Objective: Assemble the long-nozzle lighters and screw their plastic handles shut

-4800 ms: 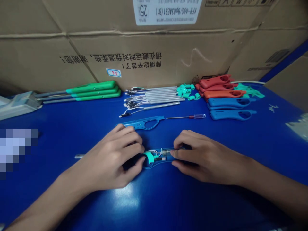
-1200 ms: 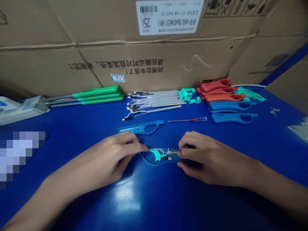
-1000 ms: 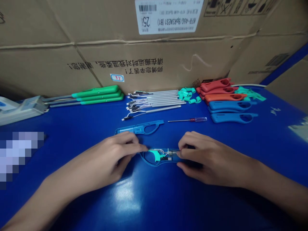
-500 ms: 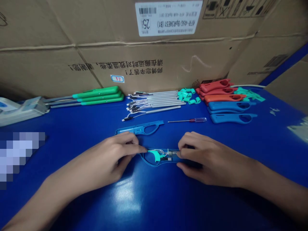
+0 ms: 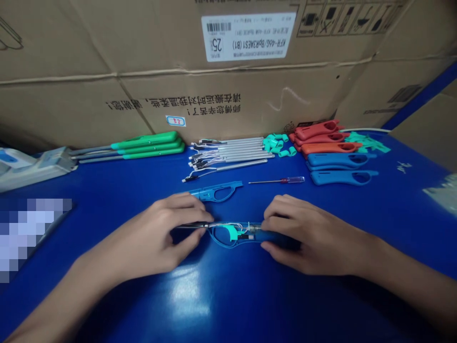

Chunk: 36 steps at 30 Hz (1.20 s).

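A blue half-shell of a long-neck lighter (image 5: 224, 245) lies open between my hands, with a teal trigger (image 5: 233, 233), white wires and a small black part inside. My left hand (image 5: 174, 229) is closed on the dark metal tube (image 5: 191, 226) at the shell's left end, thumb below and fingers above. Closed around the right end, my right hand (image 5: 296, 233) has its fingertips by a clear cylindrical part (image 5: 255, 227) and hides the rest of that end. Just behind my left fingers lies the other blue half-shell (image 5: 217, 192), its left part covered by the hand.
Across the back lie green lighters (image 5: 153, 145), metal tubes with wires (image 5: 232, 155), teal rings (image 5: 276, 144), red shells (image 5: 317, 131), blue shells (image 5: 339, 177) and teal triggers (image 5: 373, 142). A screwdriver (image 5: 293, 180) sits before them. A cardboard box (image 5: 143, 38) stands behind.
My left fingers have drawn slightly left and apart at the tips, and the dark metal tube now shows between them. My right hand keeps nearly the same place on the shell. The view has tilted slightly.
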Motion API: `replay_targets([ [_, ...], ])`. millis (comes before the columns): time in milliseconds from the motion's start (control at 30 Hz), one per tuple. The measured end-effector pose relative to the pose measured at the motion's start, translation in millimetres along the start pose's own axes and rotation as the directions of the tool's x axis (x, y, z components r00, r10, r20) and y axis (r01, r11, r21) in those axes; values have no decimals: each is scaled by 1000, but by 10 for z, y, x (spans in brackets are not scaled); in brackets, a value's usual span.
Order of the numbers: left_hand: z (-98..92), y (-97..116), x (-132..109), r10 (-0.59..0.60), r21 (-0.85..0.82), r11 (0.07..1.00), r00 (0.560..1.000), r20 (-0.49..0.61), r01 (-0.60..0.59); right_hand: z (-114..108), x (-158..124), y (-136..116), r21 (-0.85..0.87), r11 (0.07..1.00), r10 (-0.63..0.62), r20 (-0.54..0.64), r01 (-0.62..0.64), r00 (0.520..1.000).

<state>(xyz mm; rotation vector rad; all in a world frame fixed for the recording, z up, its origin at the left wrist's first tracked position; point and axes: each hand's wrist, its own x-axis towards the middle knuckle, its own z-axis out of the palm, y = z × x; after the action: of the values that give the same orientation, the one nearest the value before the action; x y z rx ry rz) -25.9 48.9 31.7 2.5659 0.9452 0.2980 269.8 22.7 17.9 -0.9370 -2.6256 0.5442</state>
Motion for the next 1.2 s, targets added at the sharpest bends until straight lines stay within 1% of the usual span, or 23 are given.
replay_targets([
  [133, 56, 69, 34, 37, 32, 999, 997, -71, -34, -17, -3, 14, 18, 1000, -10, -39, 11, 999],
  [200, 110, 114, 53, 57, 45, 997, 996, -70, -54, -21, -2, 9, 22, 1000, -13, -42, 14, 999],
  [300, 187, 161, 69, 67, 56, 996, 997, -36, -65, -17, -2, -9, 30, 1000, -6, -34, 7, 999],
  [467, 233, 178, 70, 53, 32, 998, 998, -16, -52, 14, -5, -22, 45, 999, 6, -12, -5, 1000],
  [733, 300, 182, 124, 6, -30, 1000, 998, -57, -8, 54, 3, -33, 49, 999, -4, -10, 5, 1000],
  [833, 325, 196, 125, -2, -37, 999, 998, -58, 0, 65, 16, -38, 103, 995, -12, -45, 17, 999],
  [867, 329, 202, 123, -5, -34, 999, 998, -55, 4, 66, 36, -32, 116, 993, -12, -76, 21, 997],
  [933, 337, 210, 121, -9, -26, 1000, 998, -57, 8, 56, 118, -2, 87, 996, 2, -146, 10, 989],
  [967, 342, 213, 121, -11, -22, 1000, 998, -61, 10, 43, 183, 22, 43, 999, 10, -181, -3, 983],
  [1033, 353, 213, 122, -14, -26, 1000, 997, -72, 12, -1, 353, 79, -64, 997, 37, -180, -49, 983],
  [1133, 373, 210, 125, -11, -40, 999, 995, -100, 7, -73, 640, 164, -168, 974, 146, -46, -152, 988],
  [1200, 379, 210, 125, -5, -29, 1000, 994, -111, 2, -96, 793, 203, -180, 968, 181, 16, -175, 983],
])
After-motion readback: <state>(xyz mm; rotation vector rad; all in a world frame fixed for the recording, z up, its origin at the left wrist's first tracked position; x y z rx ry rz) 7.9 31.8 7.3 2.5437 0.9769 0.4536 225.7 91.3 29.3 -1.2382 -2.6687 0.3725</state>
